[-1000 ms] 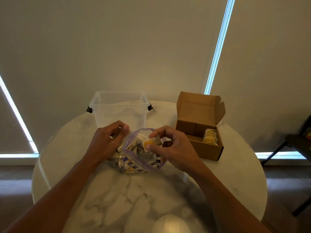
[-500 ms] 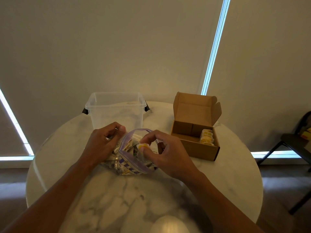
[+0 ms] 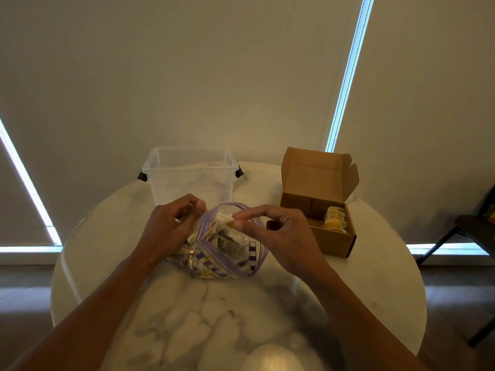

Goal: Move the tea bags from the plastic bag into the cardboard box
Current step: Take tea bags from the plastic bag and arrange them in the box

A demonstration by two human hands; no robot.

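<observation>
This looks like a home dining corner. A round marble desk (image 3: 375,277) sits before drawn blinds (image 3: 187,76), with a dark chair (image 3: 472,230) nearby.

We record a dim, warm-toned scene. Daylight enters only through narrow gaps beside the blinds: the right light strip (image 3: 348,76) and the left light strip (image 3: 24,180), both clipped to white-blue. The marble table (image 3: 187,317) carries a glare streak along its left rim, and the plastic bag (image 3: 214,266) shows small glints. We note wide-angle bending of straight lines towards the edges and a pale, unfocused blob (image 3: 270,357) at bottom centre.
</observation>
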